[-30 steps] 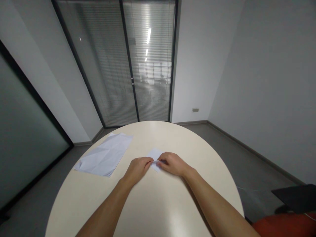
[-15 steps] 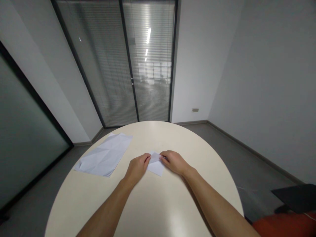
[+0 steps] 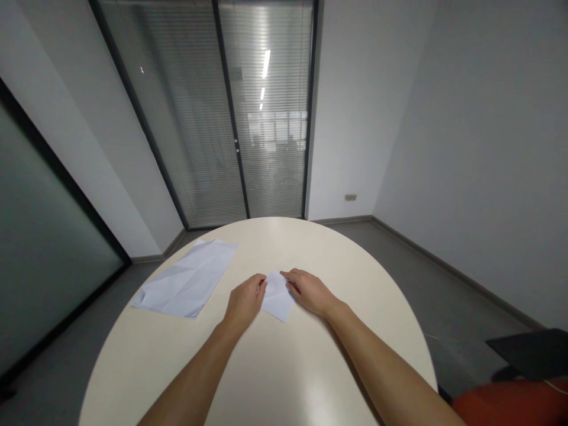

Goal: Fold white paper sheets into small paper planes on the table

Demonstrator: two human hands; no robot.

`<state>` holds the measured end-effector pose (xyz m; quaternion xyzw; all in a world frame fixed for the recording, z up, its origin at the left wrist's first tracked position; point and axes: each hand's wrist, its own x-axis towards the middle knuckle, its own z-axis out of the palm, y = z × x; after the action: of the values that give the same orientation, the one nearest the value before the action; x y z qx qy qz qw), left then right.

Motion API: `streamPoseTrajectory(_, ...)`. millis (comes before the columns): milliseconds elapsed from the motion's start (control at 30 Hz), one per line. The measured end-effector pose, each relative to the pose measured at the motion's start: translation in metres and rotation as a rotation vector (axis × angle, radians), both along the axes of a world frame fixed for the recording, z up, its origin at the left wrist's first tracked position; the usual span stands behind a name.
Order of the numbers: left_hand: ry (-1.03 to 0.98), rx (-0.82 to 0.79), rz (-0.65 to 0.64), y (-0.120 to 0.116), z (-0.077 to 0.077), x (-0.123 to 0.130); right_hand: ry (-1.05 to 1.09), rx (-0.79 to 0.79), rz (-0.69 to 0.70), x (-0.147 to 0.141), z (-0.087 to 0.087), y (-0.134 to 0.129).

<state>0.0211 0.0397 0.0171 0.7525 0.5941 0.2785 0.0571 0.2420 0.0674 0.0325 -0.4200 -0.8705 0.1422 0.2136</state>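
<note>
A small piece of white paper (image 3: 277,300) lies at the middle of the table between my two hands, with a crease across its upper part. Its left edge is pinched between the thumb and fingers of my left hand (image 3: 245,297). On the other side, my right hand (image 3: 311,291) grips the right edge, its index finger stretched to the paper's top edge. The fingertips of both hands partly cover the paper's sides.
Larger creased white sheets (image 3: 189,279) lie at the left of the round cream table (image 3: 270,378). Beyond the far edge stands a glass partition with blinds (image 3: 275,177). A red seat (image 3: 510,405) and a black flat object (image 3: 532,354) are at the lower right.
The paper has turned slightly, and its lower corner has shifted left and toward me. The fold across its upper part looks flatter. My right index finger has extended along the top edge.
</note>
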Motion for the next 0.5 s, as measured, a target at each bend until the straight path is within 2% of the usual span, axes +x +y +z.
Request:
streamPoseTrajectory(233, 0.022, 0.07, -0.073, 0.007, -0.009, -0.002, -0.023, 0.042, 0.001, -0.002, -0.004, -0.001)
streamPoseTrajectory(500, 0.035, 0.075, -0.067, 0.013, -0.018, -0.006, -0.03, 0.104, 0.064, -0.001, -0.01, 0.002)
